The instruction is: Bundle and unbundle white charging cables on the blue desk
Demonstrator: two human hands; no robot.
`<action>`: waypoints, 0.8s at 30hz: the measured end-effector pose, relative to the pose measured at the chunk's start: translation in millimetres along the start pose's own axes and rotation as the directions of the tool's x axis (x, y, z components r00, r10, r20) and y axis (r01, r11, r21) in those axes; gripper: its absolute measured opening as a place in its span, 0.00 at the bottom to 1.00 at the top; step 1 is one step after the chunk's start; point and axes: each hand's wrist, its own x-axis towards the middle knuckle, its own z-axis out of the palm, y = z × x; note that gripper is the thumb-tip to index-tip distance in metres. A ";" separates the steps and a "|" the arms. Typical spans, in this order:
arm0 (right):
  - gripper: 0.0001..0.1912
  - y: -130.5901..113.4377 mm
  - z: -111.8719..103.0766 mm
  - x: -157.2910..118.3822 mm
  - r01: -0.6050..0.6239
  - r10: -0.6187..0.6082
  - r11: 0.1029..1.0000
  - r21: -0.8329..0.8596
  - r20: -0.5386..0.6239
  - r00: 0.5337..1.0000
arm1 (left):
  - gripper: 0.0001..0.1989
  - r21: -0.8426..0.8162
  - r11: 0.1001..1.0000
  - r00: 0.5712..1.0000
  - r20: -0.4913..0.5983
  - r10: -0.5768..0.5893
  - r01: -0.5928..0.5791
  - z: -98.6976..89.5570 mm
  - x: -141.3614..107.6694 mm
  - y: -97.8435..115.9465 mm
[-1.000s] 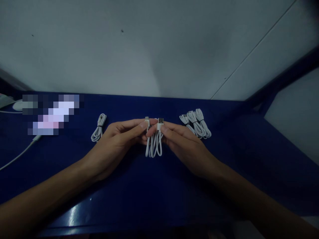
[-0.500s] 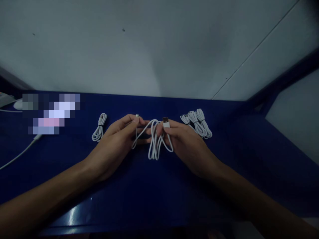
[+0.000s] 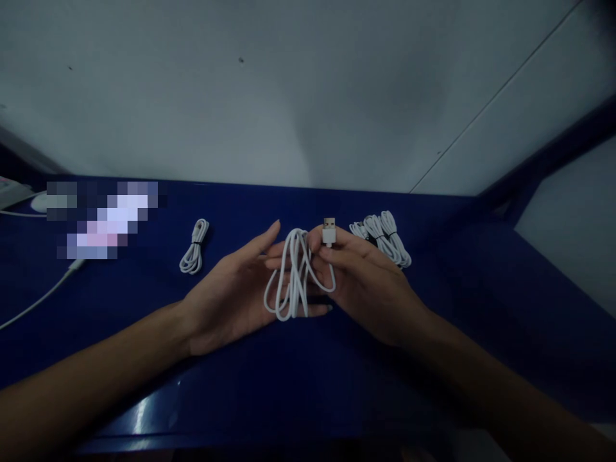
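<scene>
A white USB cable [image 3: 293, 276], gathered into loose loops, hangs between my hands above the blue table. My right hand [image 3: 360, 269] pinches it close to its USB plug [image 3: 329, 231], which points upward with its metal end showing. My left hand [image 3: 240, 282] is spread, palm turned toward the loops, thumb raised and fingers stretched behind the cable. The loops lie in front of the left fingers. The cable's other end cannot be made out.
One tied white cable bundle [image 3: 194, 247] rests on the blue table [image 3: 269, 391] at left. Several more bundles [image 3: 387, 237] lie beyond my right hand. A blurred-out bright object [image 3: 110, 224] with a white cord [image 3: 43, 295] sits far left. A pale wall [image 3: 216, 115] stands behind.
My left hand has let go of the small cable end and opened out, its fingers now behind the loops. The USB plug has moved slightly right and turned in my right hand.
</scene>
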 end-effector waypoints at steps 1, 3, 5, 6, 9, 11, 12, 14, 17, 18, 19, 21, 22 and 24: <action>0.06 -0.6 0.6 -0.1 0.010 -0.010 1.000 0.004 0.019 1.000 | 0.29 -0.064 0.997 0.999 0.042 -0.028 0.031 0.1 0.1 0.7; 0.06 -2.2 1.8 -0.3 0.029 -0.029 1.000 -0.005 0.046 0.999 | 0.31 -0.202 0.974 0.991 0.105 -0.084 0.104 -0.7 0.2 1.9; 0.07 -3.4 2.6 -0.5 0.039 -0.037 0.999 -0.022 0.057 0.998 | 0.35 -0.255 0.962 0.991 0.105 -0.078 0.102 -2.2 0.4 1.8; 0.07 -3.7 2.7 -0.7 0.034 -0.033 0.999 -0.022 0.060 0.998 | 0.36 -0.272 0.957 0.991 0.103 -0.081 0.106 -2.9 0.4 1.1; 0.06 -3.1 2.8 -1.6 0.010 -0.012 1.000 0.025 0.072 0.997 | 0.35 -0.327 0.933 0.987 0.100 -0.125 0.151 -3.7 -0.4 -3.6; 0.06 -2.9 3.4 -2.3 -0.020 0.014 0.998 0.068 0.085 0.996 | 0.33 -0.370 0.910 0.982 0.104 -0.160 0.188 -3.0 -1.8 -7.5; 0.07 -3.2 3.9 -2.7 -0.039 0.030 0.996 0.086 0.096 0.995 | 0.32 -0.391 0.897 0.978 0.115 -0.174 0.205 -2.3 -2.8 -9.2; 0.08 -4.3 5.1 -3.0 -0.084 0.070 0.990 0.115 0.118 0.991 | 0.31 -0.419 0.879 0.972 0.154 -0.180 0.229 -0.6 -4.7 -11.6; 0.07 -5.6 5.6 -2.5 -0.078 0.065 0.989 0.123 0.110 0.992 | 0.24 -0.403 0.896 0.978 0.163 -0.132 0.188 2.0 -6.6 -11.9; 0.07 -5.6 5.2 -2.2 -0.052 0.042 0.993 0.104 0.094 0.995 | 0.20 -0.379 0.912 0.984 0.140 -0.111 0.157 2.6 -6.5 -11.2; 0.07 -5.3 4.7 -1.9 -0.022 0.017 0.997 0.072 0.070 0.997 | 0.17 -0.351 0.928 0.990 0.109 -0.091 0.124 2.8 -6.1 -10.2; 0.07 -3.9 3.6 -1.5 0.031 -0.031 0.999 -0.012 0.015 0.999 | 0.16 -0.307 0.949 0.997 0.057 -0.054 0.069 2.3 -4.3 -8.0; 0.08 -2.9 3.2 -1.5 0.048 -0.048 0.998 -0.051 -0.015 0.999 | 0.17 -0.293 0.955 0.999 0.037 -0.033 0.043 1.6 -3.0 -7.0; 0.08 -1.1 3.2 -1.6 0.063 -0.071 0.991 -0.119 -0.068 0.995 | 0.20 -0.263 0.965 1.000 -0.008 0.013 -0.015 0.0 -0.4 -5.6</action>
